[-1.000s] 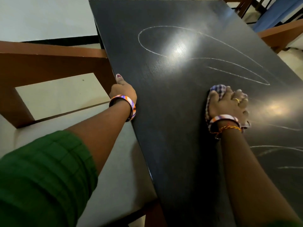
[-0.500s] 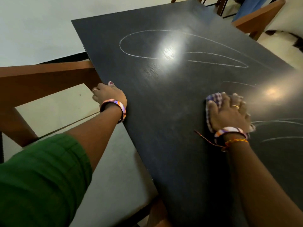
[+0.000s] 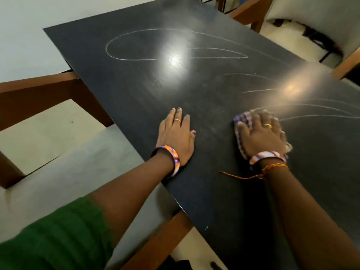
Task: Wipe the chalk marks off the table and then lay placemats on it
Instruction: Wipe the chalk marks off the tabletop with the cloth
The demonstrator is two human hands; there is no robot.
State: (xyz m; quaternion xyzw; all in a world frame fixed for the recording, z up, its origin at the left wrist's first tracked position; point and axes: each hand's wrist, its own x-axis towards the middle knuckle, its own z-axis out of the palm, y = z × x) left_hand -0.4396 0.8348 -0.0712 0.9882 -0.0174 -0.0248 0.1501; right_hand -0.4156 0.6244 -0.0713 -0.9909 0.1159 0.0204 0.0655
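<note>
The table [image 3: 194,94] is black and glossy, with two bright light glares on its top. Chalk marks [image 3: 136,59] remain on it: a long white loop across the far part, and several thin curved lines at the right, running toward the right edge. Brown wooden chairs [image 3: 48,90] stand at the left side and beyond the far right corner, over a pale floor [image 3: 29,36].

The left hand [image 3: 175,137] lies flat on the tabletop near the left edge, fingers straight and together, holding nothing; a ring and an orange-and-purple bangle [image 3: 171,158] show on it. The right hand [image 3: 261,137] presses down on a checked cloth [image 3: 241,125], fingers spread over it, just beside the nearest chalk lines. The cloth's edges show at the left of the hand. This hand is blurred. No placemats are in view.
</note>
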